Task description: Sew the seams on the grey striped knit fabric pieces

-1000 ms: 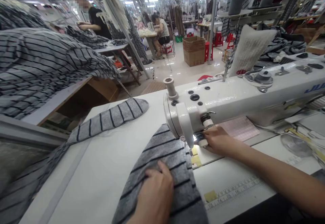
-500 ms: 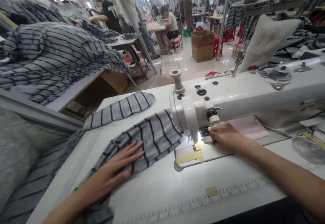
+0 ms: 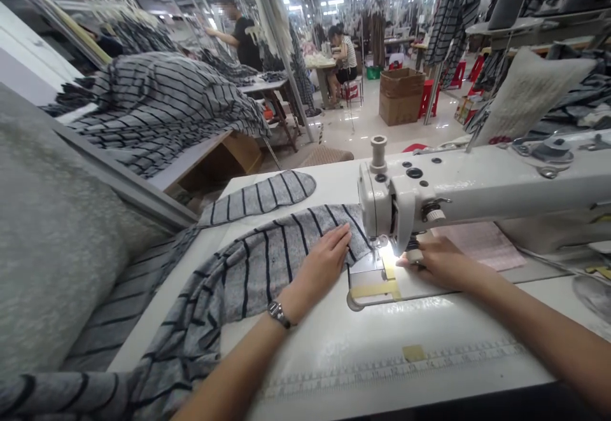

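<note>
Grey knit fabric with black stripes lies on the white sewing table, its right tip reaching the needle plate of a white sewing machine. My left hand, with a metal watch at the wrist, rests flat on this fabric, fingertips pointing toward the needle area. My right hand is right of the needle, under the machine head, with its fingers drawn together by the presser area. Its fingertips are partly hidden, and whatever they hold does not show. Yellow tape marks the plate.
A second striped piece lies behind on the table. A printed ruler runs along the front edge. Pink cloth is under the machine arm. Beyond stand a striped fabric heap, a cardboard box and two people working.
My left hand has slid right along the striped fabric, closer to the needle, and the fabric is spread flatter. My right hand stays beside the needle. The camera view has shifted left.
</note>
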Demonstrator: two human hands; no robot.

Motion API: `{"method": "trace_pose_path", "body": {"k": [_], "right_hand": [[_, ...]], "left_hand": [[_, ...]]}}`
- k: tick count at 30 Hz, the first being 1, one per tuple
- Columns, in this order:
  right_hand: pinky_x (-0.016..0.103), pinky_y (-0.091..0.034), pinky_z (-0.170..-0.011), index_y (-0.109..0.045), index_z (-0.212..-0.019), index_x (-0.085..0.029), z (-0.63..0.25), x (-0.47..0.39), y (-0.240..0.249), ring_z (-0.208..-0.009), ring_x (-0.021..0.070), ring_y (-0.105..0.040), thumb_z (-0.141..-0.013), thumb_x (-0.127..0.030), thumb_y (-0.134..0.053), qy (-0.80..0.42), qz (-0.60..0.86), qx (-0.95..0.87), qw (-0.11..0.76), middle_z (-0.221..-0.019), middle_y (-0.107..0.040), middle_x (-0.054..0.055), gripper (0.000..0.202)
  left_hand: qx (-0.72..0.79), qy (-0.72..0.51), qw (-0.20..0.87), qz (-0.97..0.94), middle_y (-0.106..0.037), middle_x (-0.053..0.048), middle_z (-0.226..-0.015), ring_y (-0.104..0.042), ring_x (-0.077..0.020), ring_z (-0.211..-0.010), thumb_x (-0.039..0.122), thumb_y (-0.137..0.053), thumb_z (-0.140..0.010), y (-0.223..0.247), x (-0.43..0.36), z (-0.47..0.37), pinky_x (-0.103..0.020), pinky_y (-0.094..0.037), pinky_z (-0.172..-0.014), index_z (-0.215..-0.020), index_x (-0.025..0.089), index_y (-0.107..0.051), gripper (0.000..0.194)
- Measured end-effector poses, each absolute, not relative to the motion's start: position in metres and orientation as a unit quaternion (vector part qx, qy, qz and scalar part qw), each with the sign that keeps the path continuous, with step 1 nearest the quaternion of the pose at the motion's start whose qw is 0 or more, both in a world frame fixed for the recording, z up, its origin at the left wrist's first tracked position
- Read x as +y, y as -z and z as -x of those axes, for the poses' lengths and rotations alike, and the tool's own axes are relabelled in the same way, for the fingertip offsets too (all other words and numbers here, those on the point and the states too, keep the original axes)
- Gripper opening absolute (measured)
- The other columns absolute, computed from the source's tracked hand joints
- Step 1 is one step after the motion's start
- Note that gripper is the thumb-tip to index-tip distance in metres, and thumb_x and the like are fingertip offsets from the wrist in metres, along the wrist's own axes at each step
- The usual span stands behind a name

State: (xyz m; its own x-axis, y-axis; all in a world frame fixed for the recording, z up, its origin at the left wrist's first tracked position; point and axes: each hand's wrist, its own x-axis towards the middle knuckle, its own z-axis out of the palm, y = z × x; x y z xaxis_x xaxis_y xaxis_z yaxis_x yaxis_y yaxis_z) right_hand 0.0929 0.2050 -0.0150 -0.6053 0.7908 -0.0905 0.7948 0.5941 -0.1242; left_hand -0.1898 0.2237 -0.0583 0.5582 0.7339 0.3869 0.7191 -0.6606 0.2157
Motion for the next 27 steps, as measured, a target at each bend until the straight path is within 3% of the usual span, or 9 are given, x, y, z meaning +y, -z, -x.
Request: {"method": "trace_pose_path", "body": {"k": [2, 7, 12, 15, 18, 22, 24, 27], "right_hand": [[0.028, -0.036, -0.063, -0.074, -0.096, -0.021, -0.095, 0.205, 0.016, -0.081, 0.0227, -0.067, -0.095, -0.026, -0.054, 0.074, -0.432, 0.899, 0.001, -0.092, -0.073, 0.007, 0.021], [0.028, -0.033, -0.058, -0.074, -0.085, -0.019, -0.095, 0.205, 0.015, -0.068, 0.0196, -0.064, -0.097, -0.028, -0.054, 0.058, -0.417, 0.907, -0.01, -0.078, -0.071, 0.007, 0.025], [0.026, -0.03, -0.055, -0.075, -0.083, -0.018, -0.089, 0.202, 0.011, -0.059, 0.0158, -0.058, -0.094, -0.027, -0.061, 0.055, -0.394, 0.918, -0.014, -0.067, -0.067, 0.004, 0.019], [0.026, -0.028, -0.054, -0.075, -0.085, -0.018, -0.087, 0.2, 0.01, -0.058, 0.0149, -0.057, -0.095, -0.027, -0.061, 0.053, -0.391, 0.919, -0.015, -0.066, -0.067, 0.004, 0.02], [0.026, -0.027, -0.054, -0.074, -0.084, -0.018, -0.088, 0.198, 0.011, -0.058, 0.0148, -0.056, -0.096, -0.028, -0.059, 0.047, -0.378, 0.924, -0.025, -0.065, -0.065, 0.003, 0.022], [0.026, -0.026, -0.054, -0.069, -0.081, -0.015, -0.091, 0.194, 0.019, -0.055, 0.0134, -0.051, -0.099, -0.027, -0.056, 0.025, -0.324, 0.943, -0.076, -0.061, -0.062, 0.002, 0.025], [0.027, -0.025, -0.052, -0.065, -0.077, -0.015, -0.089, 0.19, 0.025, -0.051, 0.0121, -0.046, -0.104, -0.028, -0.046, 0.008, -0.289, 0.949, -0.124, -0.059, -0.059, 0.0, 0.036], [0.028, -0.022, -0.049, -0.059, -0.069, -0.015, -0.081, 0.181, 0.035, -0.047, 0.0107, -0.04, -0.107, -0.028, -0.036, 0.011, -0.234, 0.956, -0.175, -0.056, -0.054, -0.002, 0.046]], "left_hand": [[0.405, -0.209, 0.011, -0.89, -0.058, -0.015, -0.139, -0.048, -0.0275, -0.136, 0.023, -0.041, -0.1, 0.06, 0.211, 0.191, -0.052, -0.043, -0.111, -0.134, 0.013, -0.055, 0.037], [0.329, -0.129, 0.016, -0.935, -0.047, -0.011, -0.15, -0.038, -0.0234, -0.143, 0.025, -0.042, -0.1, 0.045, 0.155, 0.201, -0.047, -0.039, -0.114, -0.15, 0.019, -0.036, 0.05], [0.323, -0.214, 0.011, -0.922, -0.067, -0.012, -0.127, -0.062, -0.0242, -0.119, 0.02, -0.047, -0.098, 0.034, 0.159, 0.194, -0.046, -0.05, -0.105, -0.126, 0.018, -0.061, 0.031], [0.409, -0.252, 0.015, -0.877, -0.065, -0.015, -0.124, -0.063, -0.0254, -0.115, 0.019, -0.044, -0.097, 0.035, 0.198, 0.19, -0.045, -0.053, -0.099, -0.118, 0.016, -0.061, 0.027], [0.454, -0.229, 0.032, -0.86, -0.062, -0.016, -0.125, -0.059, -0.0291, -0.119, 0.024, -0.048, -0.095, 0.034, 0.232, 0.195, -0.055, -0.049, -0.101, -0.106, 0.016, -0.063, 0.02], [0.406, -0.191, 0.071, -0.891, -0.065, -0.009, -0.125, -0.06, -0.0245, -0.119, 0.023, -0.044, -0.097, 0.013, 0.23, 0.218, -0.061, -0.036, -0.111, -0.086, 0.02, -0.063, 0.022], [0.35, -0.167, 0.134, -0.912, -0.066, -0.006, -0.125, -0.062, -0.0204, -0.116, 0.027, -0.048, -0.098, -0.003, 0.214, 0.229, -0.054, -0.032, -0.116, -0.085, 0.022, -0.065, 0.022], [0.303, -0.119, 0.235, -0.916, -0.073, 0.001, -0.104, -0.069, -0.0113, -0.095, 0.026, -0.053, -0.097, -0.027, 0.189, 0.239, -0.032, -0.046, -0.108, -0.082, 0.025, -0.065, 0.02]]}}
